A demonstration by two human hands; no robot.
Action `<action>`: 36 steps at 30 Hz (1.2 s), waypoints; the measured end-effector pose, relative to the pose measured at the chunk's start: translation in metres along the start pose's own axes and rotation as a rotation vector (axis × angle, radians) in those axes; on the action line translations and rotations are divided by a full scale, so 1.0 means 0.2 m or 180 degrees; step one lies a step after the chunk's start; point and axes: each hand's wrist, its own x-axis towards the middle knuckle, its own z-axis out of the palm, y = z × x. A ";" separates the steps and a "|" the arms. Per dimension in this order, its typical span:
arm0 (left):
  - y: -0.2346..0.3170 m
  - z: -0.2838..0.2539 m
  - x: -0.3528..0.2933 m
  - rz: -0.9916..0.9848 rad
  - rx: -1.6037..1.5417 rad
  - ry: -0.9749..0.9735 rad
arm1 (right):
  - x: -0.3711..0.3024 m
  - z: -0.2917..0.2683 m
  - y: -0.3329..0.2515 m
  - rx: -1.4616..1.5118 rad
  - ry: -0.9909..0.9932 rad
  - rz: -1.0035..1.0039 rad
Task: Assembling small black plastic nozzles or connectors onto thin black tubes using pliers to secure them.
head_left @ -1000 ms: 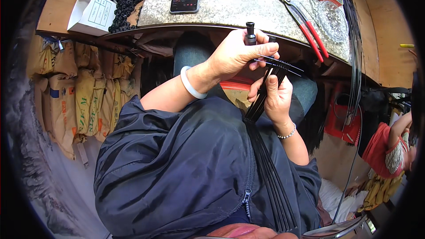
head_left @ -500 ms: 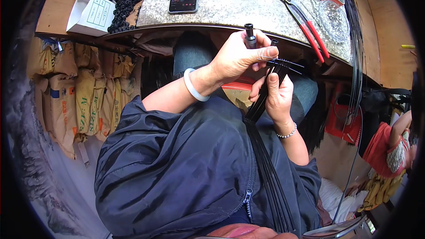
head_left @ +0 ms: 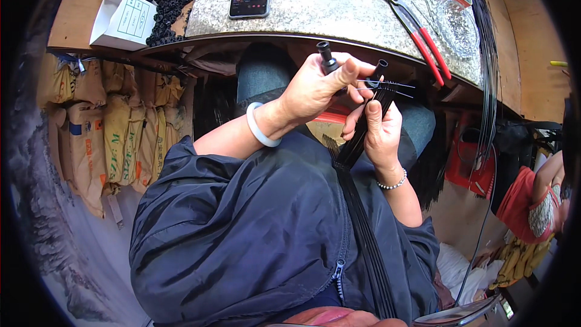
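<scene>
— Where is the bundle of long, thin black rods (head_left: 350,156)?
— The right hand (head_left: 382,136) clamps it aslant, upper end just right of the left hand (head_left: 315,88), whose grip is closed on a black stepped cylinder (head_left: 325,52).

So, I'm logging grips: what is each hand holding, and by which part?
The left hand grips a black cylindrical piece below its top end; the right hand holds bundled black rods near their upper ends.

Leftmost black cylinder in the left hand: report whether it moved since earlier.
Yes: the leftmost black cylinder has shifted left and down the picture against the desk's front edge.
</scene>
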 end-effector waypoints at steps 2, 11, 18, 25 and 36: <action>-0.01 0.00 -0.02 0.0040 0.0040 0.0051 | 0.00 0.00 0.01 0.0089 -0.0006 -0.0030; 0.00 0.02 -0.02 0.0082 0.0009 0.0104 | 0.01 0.02 0.00 -0.0062 0.0027 -0.0094; -0.02 0.07 -0.01 0.0412 0.0562 0.0438 | 0.00 0.01 0.03 -0.0181 -0.0049 -0.0274; -0.03 0.06 0.00 0.0101 0.0156 0.0333 | -0.01 0.00 0.02 -0.0261 -0.0169 -0.0163; -0.05 0.04 0.01 -0.0016 -0.0189 0.0261 | 0.01 -0.01 0.02 -0.0089 -0.0288 0.0006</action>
